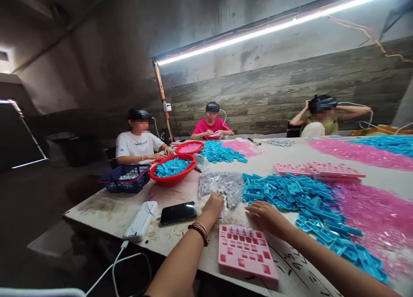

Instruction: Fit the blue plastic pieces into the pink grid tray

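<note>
My left hand is at the near edge of a clear plastic bag of small greyish parts. Its fingers curl inward among the parts, and what they pinch, if anything, is too small to tell. My right hand lies low over the table beside the heap of blue plastic pieces, fingers stretched toward the bag and nothing visible in them. Between my forearms sits a pink tray with rectangular holes; several small clear parts stand in its far row.
A black phone and a white power bank with cables lie left. Red baskets and a dark blue basket stand beyond. Pink trays and pink clear pieces are right. Three people sit across the table.
</note>
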Tool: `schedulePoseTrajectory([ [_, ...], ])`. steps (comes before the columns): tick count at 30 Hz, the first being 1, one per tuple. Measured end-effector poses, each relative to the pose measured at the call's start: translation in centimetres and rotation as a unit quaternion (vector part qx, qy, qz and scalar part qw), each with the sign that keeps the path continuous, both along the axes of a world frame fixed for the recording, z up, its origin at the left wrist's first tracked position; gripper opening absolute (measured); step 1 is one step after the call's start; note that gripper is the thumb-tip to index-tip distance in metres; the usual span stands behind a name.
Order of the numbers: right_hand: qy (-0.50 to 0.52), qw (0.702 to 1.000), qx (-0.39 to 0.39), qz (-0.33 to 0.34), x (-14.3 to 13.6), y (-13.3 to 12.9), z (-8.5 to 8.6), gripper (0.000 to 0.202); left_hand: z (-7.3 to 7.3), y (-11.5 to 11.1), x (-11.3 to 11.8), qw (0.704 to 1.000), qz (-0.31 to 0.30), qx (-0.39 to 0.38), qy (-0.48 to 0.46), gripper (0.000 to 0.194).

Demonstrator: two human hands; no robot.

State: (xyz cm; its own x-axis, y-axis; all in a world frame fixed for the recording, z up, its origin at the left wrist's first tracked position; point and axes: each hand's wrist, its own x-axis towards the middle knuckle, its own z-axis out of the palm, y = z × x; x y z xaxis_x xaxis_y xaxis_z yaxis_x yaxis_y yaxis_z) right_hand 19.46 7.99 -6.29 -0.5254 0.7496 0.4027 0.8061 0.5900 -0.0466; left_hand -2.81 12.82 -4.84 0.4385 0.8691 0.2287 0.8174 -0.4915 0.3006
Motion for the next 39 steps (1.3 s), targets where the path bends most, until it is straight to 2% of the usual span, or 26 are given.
schedulePoseTrajectory([
  [4,-0.009,1.000,0.021,-0.020,0.2,-0.2,-0.1,0.040,0.2,-0.3,-0.1,1.000,0.029,-0.005,-0.005,0.029],
  [8,0.003,1.000,0.007,0.005,0.0,0.4,-0.6,0.049,0.5,-0.6,0.0,0.999,0.048,-0.011,-0.012,0.026],
  [13,0.027,0.998,-0.053,0.035,-0.1,0.4,-0.5,0.036,0.8,-1.3,0.3,0.998,0.066,-0.009,-0.023,0.029],
  [18,0.064,0.996,-0.062,-0.026,-0.2,-0.6,0.7,0.026,1.4,-1.5,0.4,0.997,0.053,0.001,-0.060,0.031],
  [21,0.069,0.995,-0.047,-0.058,-0.7,-0.5,0.9,0.039,2.1,-1.8,0.4,0.995,0.042,0.008,-0.091,0.028],
  [24,0.044,0.996,-0.060,-0.046,-1.0,0.2,0.6,0.052,2.9,-2.5,0.4,0.991,0.019,0.021,-0.133,0.029],
  [27,0.008,0.997,-0.073,-0.028,-1.1,0.6,0.4,0.053,3.5,-3.8,-0.1,0.980,-0.039,0.035,-0.191,0.029],
  [30,-0.009,0.998,-0.065,-0.012,-1.3,0.5,0.5,0.044,3.9,-5.3,-0.5,0.974,-0.095,0.027,-0.204,0.030],
  [33,-0.005,0.999,-0.048,-0.004,-1.4,0.3,0.7,0.035,4.2,-6.5,-0.5,0.970,-0.128,-0.022,-0.207,0.035],
  [36,-0.015,0.999,-0.037,-0.007,-1.4,0.2,1.0,0.023,4.5,-7.3,0.1,0.965,-0.159,-0.060,-0.201,0.036],
  [39,-0.031,0.999,-0.038,-0.001,-1.2,0.1,1.5,0.018,4.8,-7.7,1.0,0.964,-0.176,-0.057,-0.190,0.031],
])
